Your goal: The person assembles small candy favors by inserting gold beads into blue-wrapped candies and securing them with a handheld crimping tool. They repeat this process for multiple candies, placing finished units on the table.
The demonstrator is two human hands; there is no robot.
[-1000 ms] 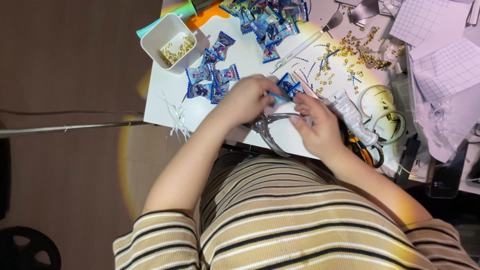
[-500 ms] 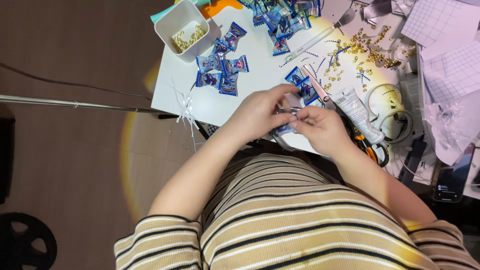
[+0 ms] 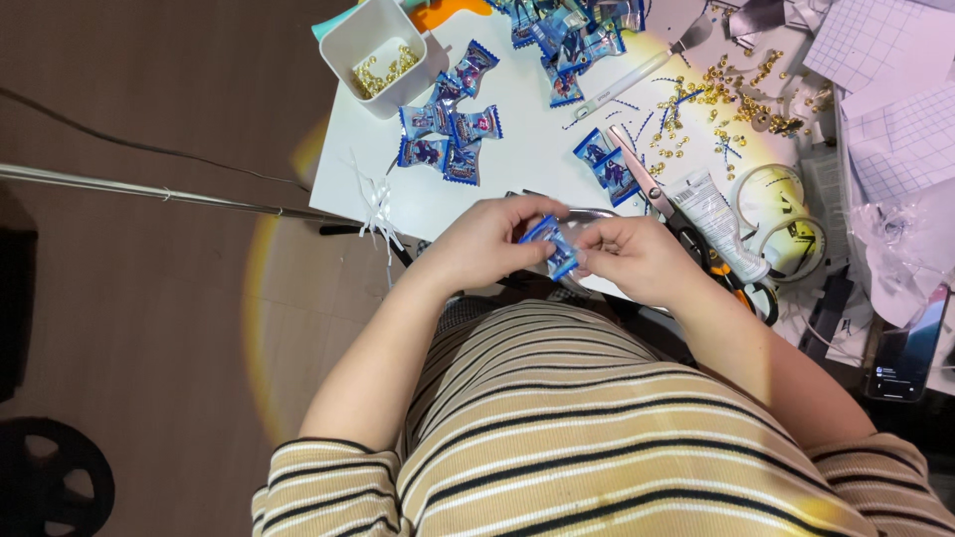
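Both hands meet at the near edge of a white table (image 3: 527,159). My left hand (image 3: 487,242) and my right hand (image 3: 632,257) pinch one small blue sachet (image 3: 553,246) between their fingertips, just above my striped shirt. Further out on the table lie several more blue sachets (image 3: 450,134), and two others (image 3: 609,164) rest beside a pair of scissors (image 3: 665,204). Part of a metal tool shows under my hands; its shape is mostly hidden.
A white square cup (image 3: 375,55) with gold beads stands at the far left corner. Loose gold beads (image 3: 741,94) are scattered at the right, near a white tube (image 3: 718,221), tape rolls (image 3: 791,224), grid paper (image 3: 895,99) and a phone (image 3: 905,348). White ties (image 3: 376,204) hang off the table edge.
My hands drew back from the table's middle toward my body, bringing a blue sachet with them; both hands now hold it at the near edge.
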